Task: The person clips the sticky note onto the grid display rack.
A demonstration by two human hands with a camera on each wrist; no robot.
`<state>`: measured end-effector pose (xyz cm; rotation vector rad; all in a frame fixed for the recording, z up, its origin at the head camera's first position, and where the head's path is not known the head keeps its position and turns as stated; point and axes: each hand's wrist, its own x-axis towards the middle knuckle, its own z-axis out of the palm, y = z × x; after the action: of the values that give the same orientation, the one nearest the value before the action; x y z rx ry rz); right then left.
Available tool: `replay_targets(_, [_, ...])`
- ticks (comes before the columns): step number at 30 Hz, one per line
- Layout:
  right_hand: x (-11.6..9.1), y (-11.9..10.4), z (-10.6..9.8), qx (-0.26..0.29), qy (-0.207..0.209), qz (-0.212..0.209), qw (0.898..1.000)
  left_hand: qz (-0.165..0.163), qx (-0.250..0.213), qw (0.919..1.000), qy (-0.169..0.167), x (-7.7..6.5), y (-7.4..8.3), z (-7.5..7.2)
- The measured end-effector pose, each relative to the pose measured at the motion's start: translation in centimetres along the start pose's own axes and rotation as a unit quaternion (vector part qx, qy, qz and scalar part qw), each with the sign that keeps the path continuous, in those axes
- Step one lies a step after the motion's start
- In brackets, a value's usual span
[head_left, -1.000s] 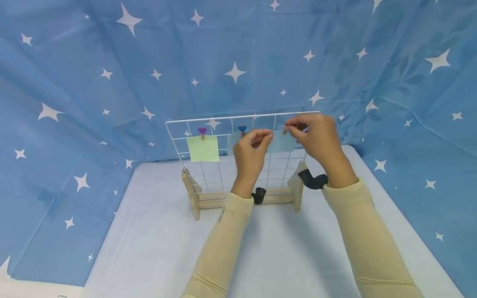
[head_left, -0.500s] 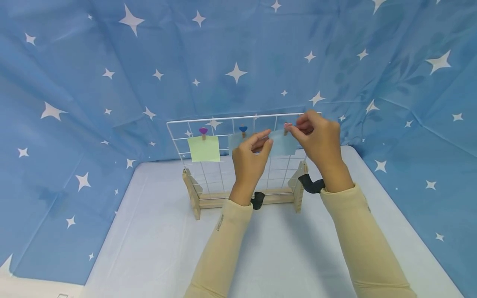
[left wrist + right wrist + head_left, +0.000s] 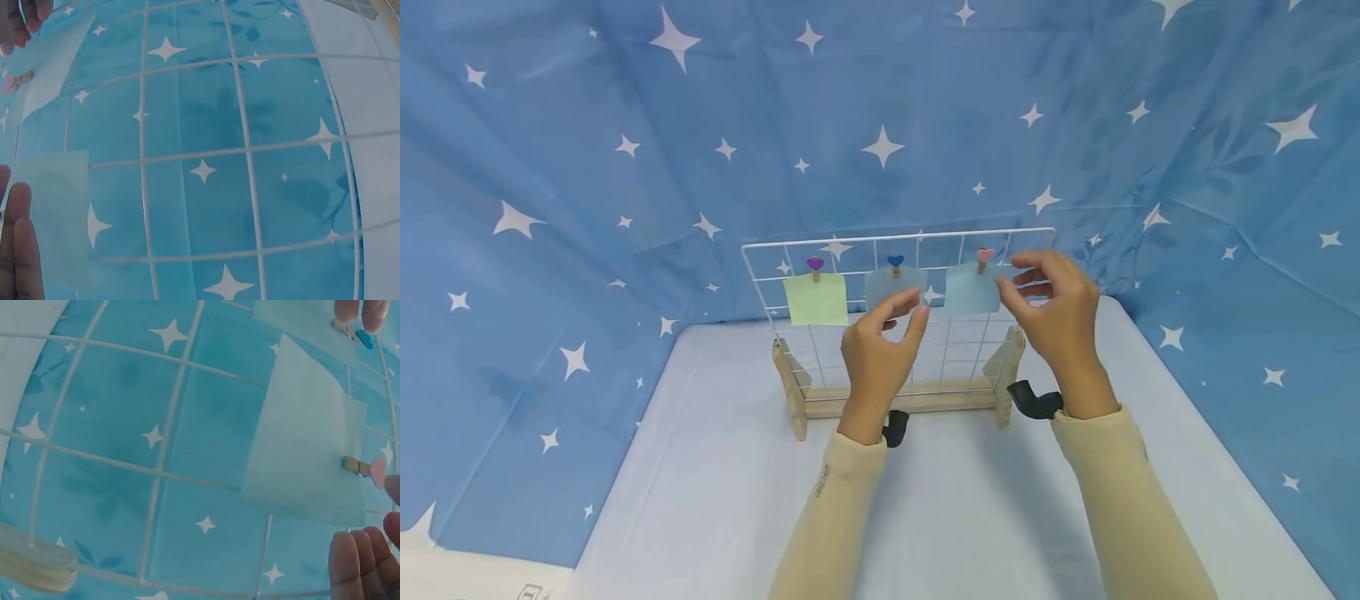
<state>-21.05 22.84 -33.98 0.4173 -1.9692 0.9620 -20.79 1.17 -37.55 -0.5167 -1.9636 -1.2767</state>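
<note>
A pale blue sticky note (image 3: 972,293) hangs on the white wire grid (image 3: 850,242), fixed at its top by a small wooden clothespin with a pink heart (image 3: 985,256). My right hand (image 3: 1060,312) is just right of this note, fingers loosely bent and parted from the thumb, nothing between them. In the right wrist view its fingertips (image 3: 345,559) are close to the pink-heart clothespin (image 3: 356,465). My left hand (image 3: 880,358) holds nothing; its parted thumb and fingers overlap the middle blue note (image 3: 883,285), which hangs from a blue-heart clothespin (image 3: 895,262).
A light green note (image 3: 817,302) hangs at the grid's left from a purple-heart clothespin (image 3: 816,266). Wooden feet (image 3: 790,387) and a crossbar (image 3: 940,400) carry the grid on a white-covered table (image 3: 700,500). A blue star-patterned curtain (image 3: 880,83) surrounds the back and sides.
My right hand has let go of the pink-heart clothespin and moved right, leaving it on the note. My left hand has drawn away from the right-hand note, down and left.
</note>
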Motion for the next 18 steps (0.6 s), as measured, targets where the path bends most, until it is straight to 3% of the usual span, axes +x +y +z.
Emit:
replay_targets(5, [-1.3,0.7,-0.4,0.01,0.005,-0.01,1.0,0.02,0.008,0.9998,-0.001,-0.9,-0.5,-1.1])
replay_targets(9, [-2.4,1.0,-0.7,0.013,0.006,-0.007,1.0,0.013,0.02,0.9995,-0.023,-2.0,-1.0,-2.0])
replay_targets(13, [-3.7,1.3,-1.0,-0.002,-0.006,-0.005,1.0,0.004,0.045,0.9982,-0.041,-3.2,-1.4,-2.9])
replay_targets(18, [-5.6,1.6,-1.6,-0.025,-0.022,0.006,0.999,0.017,0.075,0.9959,-0.046,-4.8,-1.8,-4.0])
